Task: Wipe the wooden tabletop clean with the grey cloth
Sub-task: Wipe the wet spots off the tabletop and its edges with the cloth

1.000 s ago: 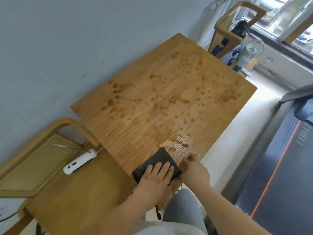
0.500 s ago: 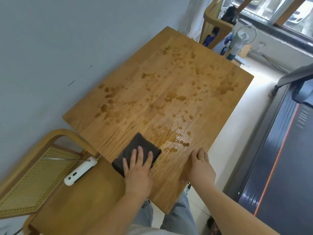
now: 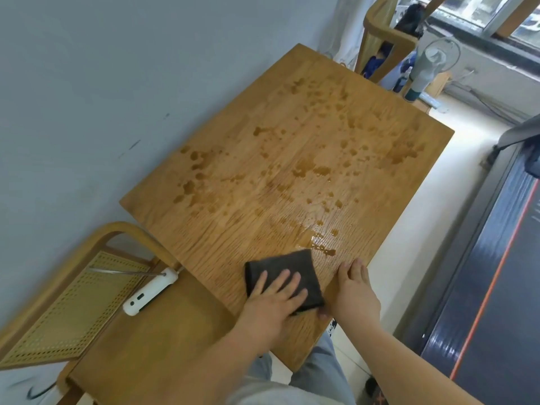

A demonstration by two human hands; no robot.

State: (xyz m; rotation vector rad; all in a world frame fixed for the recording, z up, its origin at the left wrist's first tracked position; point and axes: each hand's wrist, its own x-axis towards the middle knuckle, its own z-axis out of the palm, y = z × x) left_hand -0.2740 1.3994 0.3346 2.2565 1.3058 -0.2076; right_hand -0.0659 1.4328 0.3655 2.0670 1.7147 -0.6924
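Observation:
The wooden tabletop (image 3: 248, 217) is spattered with many wet brown drops, and a small puddle (image 3: 317, 244) lies near its right front edge. A folded dark grey cloth (image 3: 282, 263) lies flat on the near part of the table, just below that puddle. My left hand (image 3: 271, 305) presses down on the cloth with its fingers spread. My right hand (image 3: 355, 293) rests flat on the wood right beside the cloth, at the table's right edge, holding nothing.
A wooden chair with a cane back (image 3: 73, 302) stands at the table's left end, with a white handheld device (image 3: 149, 292) on its seat. A second chair (image 3: 380, 39) and a fan (image 3: 426, 65) stand beyond the far end. A dark treadmill (image 3: 496, 287) runs along the right.
My left hand slid the cloth left across the near edge, then back right until it sits against my right hand. My right hand stayed at the table's edge.

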